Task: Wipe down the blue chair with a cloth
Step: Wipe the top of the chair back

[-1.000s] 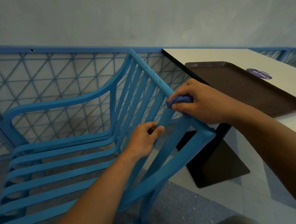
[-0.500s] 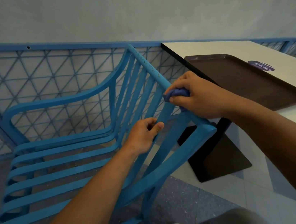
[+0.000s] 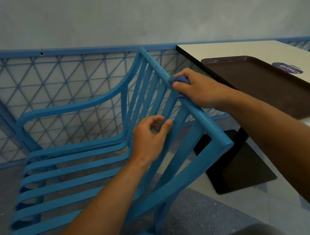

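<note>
Now cloth [image 3: 178, 80] — under right hand [image 3: 199, 91].

A single head-worn wide-angle camera looks forward and down, close over the slatted blue metal chair [image 3: 101, 164], toward a blue lattice fence [image 3: 57, 86] and pale wall.

A pale wall [image 3: 135, 7] fills the top of the frame above a blue lattice railing [image 3: 56, 79]. At right, a white desk [image 3: 239, 49] carries a brown tray [image 3: 276, 85] (speckled grey floor [image 3: 191, 207] below).
</note>
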`<state>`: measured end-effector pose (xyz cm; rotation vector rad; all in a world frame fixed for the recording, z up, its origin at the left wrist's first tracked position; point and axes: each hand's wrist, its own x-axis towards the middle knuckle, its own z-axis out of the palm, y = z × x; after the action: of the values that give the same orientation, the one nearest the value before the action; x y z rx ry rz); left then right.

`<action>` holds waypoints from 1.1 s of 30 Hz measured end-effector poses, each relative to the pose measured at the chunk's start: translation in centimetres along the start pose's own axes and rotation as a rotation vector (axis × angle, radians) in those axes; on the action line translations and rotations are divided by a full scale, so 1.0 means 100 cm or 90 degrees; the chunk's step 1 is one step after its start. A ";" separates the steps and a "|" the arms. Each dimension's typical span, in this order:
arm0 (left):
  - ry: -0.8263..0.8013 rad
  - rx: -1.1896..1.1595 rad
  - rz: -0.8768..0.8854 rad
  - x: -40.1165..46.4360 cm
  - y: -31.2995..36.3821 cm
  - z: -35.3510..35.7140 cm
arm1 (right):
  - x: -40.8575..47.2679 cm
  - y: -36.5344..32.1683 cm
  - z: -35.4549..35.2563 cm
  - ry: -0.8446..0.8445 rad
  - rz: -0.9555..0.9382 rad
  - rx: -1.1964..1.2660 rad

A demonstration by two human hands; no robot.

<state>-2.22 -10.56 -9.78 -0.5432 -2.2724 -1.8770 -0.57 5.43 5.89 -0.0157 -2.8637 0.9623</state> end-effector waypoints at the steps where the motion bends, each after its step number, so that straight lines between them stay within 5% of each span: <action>1: 0.013 -0.012 0.010 0.007 0.003 0.000 | -0.011 0.001 -0.002 0.003 -0.004 -0.020; 7: -0.080 -0.023 -0.040 0.043 0.005 0.009 | -0.045 -0.004 -0.007 -0.025 -0.037 -0.118; 17: -0.113 0.014 -0.066 0.048 -0.010 0.016 | 0.046 0.001 0.003 0.024 0.008 0.003; 27: -0.116 0.008 -0.035 0.048 -0.011 0.014 | -0.007 0.017 -0.006 0.002 -0.022 0.059; 33: -0.138 0.034 -0.041 0.051 -0.007 0.011 | 0.049 0.010 0.001 0.020 0.002 0.068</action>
<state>-7.08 -8.71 -8.91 -0.7048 -2.4954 -1.8611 -5.45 6.38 5.70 -0.0242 -2.7809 1.1047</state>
